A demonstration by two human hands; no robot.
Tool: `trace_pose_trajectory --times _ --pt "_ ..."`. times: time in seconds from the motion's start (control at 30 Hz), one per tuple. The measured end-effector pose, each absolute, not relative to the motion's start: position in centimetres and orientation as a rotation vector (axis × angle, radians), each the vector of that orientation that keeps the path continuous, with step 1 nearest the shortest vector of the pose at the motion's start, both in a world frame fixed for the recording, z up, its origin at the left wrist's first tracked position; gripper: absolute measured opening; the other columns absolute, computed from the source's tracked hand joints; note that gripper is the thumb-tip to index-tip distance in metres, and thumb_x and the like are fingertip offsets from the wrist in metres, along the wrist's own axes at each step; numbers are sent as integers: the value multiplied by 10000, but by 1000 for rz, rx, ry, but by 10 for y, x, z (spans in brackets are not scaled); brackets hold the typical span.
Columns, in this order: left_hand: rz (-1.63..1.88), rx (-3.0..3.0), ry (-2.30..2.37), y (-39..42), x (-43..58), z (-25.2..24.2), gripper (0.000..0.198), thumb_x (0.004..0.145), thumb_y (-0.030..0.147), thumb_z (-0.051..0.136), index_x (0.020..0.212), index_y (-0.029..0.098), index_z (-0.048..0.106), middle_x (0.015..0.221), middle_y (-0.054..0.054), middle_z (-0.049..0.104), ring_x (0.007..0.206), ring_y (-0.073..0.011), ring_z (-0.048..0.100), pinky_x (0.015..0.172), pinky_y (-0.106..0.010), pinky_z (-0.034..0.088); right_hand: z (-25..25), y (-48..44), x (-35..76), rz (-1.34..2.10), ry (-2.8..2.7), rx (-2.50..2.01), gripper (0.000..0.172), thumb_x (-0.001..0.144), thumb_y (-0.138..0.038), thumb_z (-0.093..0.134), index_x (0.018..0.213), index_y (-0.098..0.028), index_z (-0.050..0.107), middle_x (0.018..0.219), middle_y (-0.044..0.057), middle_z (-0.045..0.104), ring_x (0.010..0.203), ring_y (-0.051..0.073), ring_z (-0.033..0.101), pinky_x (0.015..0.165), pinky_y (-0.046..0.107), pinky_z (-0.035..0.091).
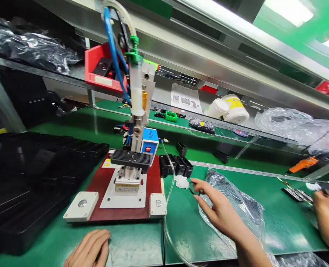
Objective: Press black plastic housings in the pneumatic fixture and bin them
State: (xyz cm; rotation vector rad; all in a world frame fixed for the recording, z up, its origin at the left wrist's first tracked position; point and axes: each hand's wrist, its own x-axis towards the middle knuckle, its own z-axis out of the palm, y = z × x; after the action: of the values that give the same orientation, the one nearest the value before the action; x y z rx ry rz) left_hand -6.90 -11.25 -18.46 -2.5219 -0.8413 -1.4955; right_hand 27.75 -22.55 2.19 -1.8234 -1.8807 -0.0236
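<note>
Two hands are working over the green surface point(278, 222) under shelving: left hand point(88, 248) resting open and empty, right hand point(220, 211) pinching a black ring point(192, 188).

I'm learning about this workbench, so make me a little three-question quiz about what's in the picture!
1. True or false: the right hand pinches a small black ring.
2. Where does the left hand rest? A) on the red bin B) flat on the green mat, in front of the machine's base C) on the syringe
3. Fill in: the clear plastic bag lies partly under the ____ hand.

Key: 1 true. 2 B: it lies on the green mat, in front of the dark red base plate. 3 right.
</note>
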Motion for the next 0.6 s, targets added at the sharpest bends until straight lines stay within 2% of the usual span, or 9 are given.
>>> trace_pose_trajectory --times 0.1,0.17,0.37,0.47,0.6 --pt "-1527 -2517 -963 -120 -67 -180 183 828 103 550 952 203 641 877 -32 707 841 -173 680 760 -247 555 37 -169 225 -113 -1982 -1475 358 939 -287 505 1294 -269 470 1315 81 574 1165 220 580 954 391 509" --pt "-1542 -2519 -1020 -124 -67 -179 201 830 76 534 957 199 628 876 -35 699 847 -178 674 758 -263 561 40 -132 201 -120 -2036 -1317 408 942 -267 497 1346 -259 440 1320 84 573 1199 216 555 987 402 491" --pt "-1649 -2529 -997 -124 -69 -178 229 831 47 495 964 198 605 853 -50 680 810 -182 665 748 -279 572 42 -60 165 -141 -2054 -1241 327 917 -218 481 1230 -186 570 1254 113 621 1177 233 571 996 423 471" --pt "-1654 -2554 -916 -122 -69 -177 221 830 47 496 961 190 602 847 -53 674 799 -174 657 741 -267 566 39 -51 156 -124 -2115 -1339 340 920 -179 424 1219 -185 587 1254 108 625 1172 229 575 972 419 470" --pt "-1673 -2517 -896 -122 -66 -176 191 855 54 474 926 171 606 824 -45 662 798 -160 640 756 -262 544 34 -57 146 -257 -2237 -1457 396 926 -132 358 1270 -139 555 1345 142 555 1237 230 522 968 426 433"
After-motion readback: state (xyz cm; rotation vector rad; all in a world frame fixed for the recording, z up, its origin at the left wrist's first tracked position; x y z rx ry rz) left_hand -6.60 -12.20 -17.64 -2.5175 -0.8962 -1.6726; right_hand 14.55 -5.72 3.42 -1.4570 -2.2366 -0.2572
